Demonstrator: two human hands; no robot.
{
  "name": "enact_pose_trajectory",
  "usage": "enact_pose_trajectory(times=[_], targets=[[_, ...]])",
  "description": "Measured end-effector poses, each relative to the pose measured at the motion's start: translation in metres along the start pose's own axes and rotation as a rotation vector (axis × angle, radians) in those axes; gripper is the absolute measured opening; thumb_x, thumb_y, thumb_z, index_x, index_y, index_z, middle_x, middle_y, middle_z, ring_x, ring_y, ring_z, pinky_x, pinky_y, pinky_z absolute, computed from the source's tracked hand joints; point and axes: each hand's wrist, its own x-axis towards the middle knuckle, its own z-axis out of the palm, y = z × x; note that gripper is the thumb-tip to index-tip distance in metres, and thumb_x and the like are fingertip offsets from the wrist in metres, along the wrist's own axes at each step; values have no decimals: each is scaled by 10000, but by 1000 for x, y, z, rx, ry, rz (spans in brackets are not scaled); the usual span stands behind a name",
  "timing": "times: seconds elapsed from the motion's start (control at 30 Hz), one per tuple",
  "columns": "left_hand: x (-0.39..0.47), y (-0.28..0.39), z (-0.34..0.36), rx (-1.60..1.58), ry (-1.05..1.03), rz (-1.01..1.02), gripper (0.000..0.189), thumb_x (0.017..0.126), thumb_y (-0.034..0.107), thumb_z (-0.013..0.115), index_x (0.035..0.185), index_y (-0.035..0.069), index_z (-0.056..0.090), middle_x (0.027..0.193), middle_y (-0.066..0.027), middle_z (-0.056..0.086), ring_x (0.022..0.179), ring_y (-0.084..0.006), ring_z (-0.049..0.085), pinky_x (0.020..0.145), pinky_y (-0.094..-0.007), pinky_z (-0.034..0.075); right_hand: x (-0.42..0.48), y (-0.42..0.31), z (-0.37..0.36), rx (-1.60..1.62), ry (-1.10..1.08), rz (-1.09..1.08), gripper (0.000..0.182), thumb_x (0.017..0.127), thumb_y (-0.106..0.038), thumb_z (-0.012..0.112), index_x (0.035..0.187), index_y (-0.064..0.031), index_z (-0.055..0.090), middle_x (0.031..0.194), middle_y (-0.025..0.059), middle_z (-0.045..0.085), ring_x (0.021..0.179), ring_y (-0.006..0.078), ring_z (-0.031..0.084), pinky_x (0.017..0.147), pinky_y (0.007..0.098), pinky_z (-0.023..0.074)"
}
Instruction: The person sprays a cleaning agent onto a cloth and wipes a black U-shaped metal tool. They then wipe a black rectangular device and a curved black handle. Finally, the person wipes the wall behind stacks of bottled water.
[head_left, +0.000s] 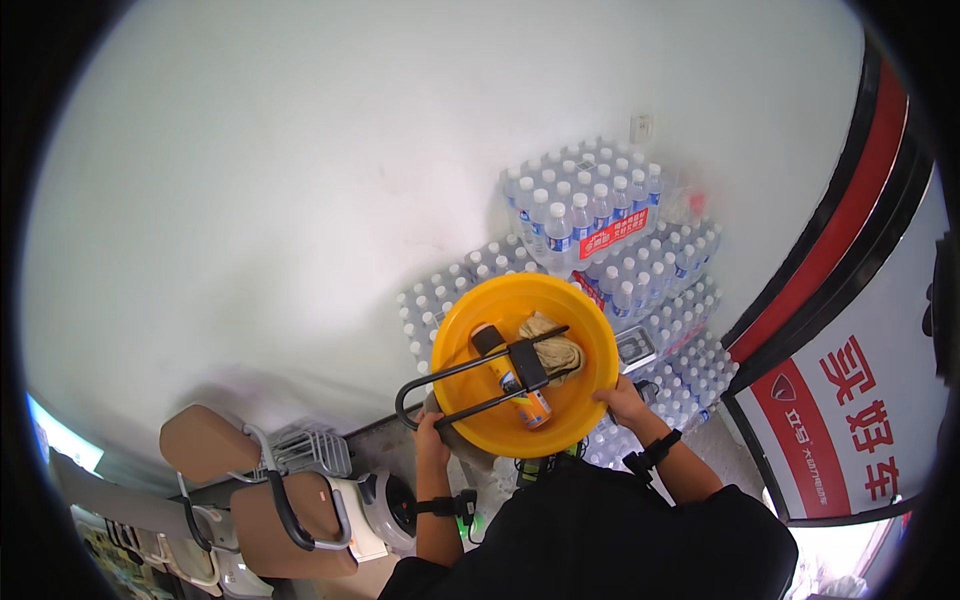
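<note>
I hold a round yellow plastic basin before my body, tilted so that its inside faces me. In it lie an orange spray can with a black cap and a crumpled beige cloth. Across both rests a black U-shaped metal bar with a dark crosspiece, like a U-lock; its curved end sticks out past the left rim. My left hand grips the lower left rim beside the bar's bend, with a greyish cloth under the basin there. My right hand grips the right rim, thumb inside.
Shrink-wrapped packs of water bottles are stacked against the white wall. A small clear-topped case lies on them. Electric scooters with brown seats stand at lower left. A signboard bearing writing stands at right.
</note>
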Motion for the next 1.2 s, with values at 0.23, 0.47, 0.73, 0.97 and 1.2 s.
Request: enact_pose_trajectory(times=[0.23, 0.47, 0.73, 0.97, 1.2], targets=[[-17, -50, -40, 69, 141, -33, 180, 759, 32, 565, 936, 55, 590, 924, -73, 608, 909, -240, 607, 849, -358, 502, 23, 4, -19, 130, 425, 66, 218, 815, -65, 581, 996, 54, 605, 899, 131, 651, 831, 264, 660, 723, 378, 544], [-59, -73, -65, 180, 24, -229, 178, 785, 60, 577, 962, 38, 565, 935, -84, 607, 865, -216, 605, 794, -333, 505, -48, 60, -41, 217, 711, 221, 229, 787, -53, 600, 986, 59, 607, 941, 183, 644, 805, 337, 661, 712, 463, 559], [-115, -91, -51, 304, -41, -538, 250, 887, 305, 542, 871, 85, 658, 663, 11, 509, 570, -114, 449, 500, -272, 335, -119, 110, -95, -181, 1111, 418, 317, 750, -127, 626, 961, 109, 626, 896, 190, 660, 769, 318, 663, 646, 446, 524], [-127, -159, -81, 302, 51, -532, 462, 787, 83, 590, 1223, -58, 537, 1140, -153, 597, 1040, -296, 603, 892, -418, 502, -171, 125, -103, -144, 1002, 555, 295, 774, -129, 586, 943, 108, 637, 890, 185, 664, 813, 291, 669, 653, 453, 519], [-205, -180, -8, 360, 41, -441, 347, 809, 115, 587, 1135, -3, 567, 1082, -107, 600, 1019, -259, 601, 884, -402, 508, -192, 179, -204, -161, 934, 577, 250, 753, -137, 608, 890, 68, 647, 854, 153, 659, 767, 266, 644, 643, 439, 502]])
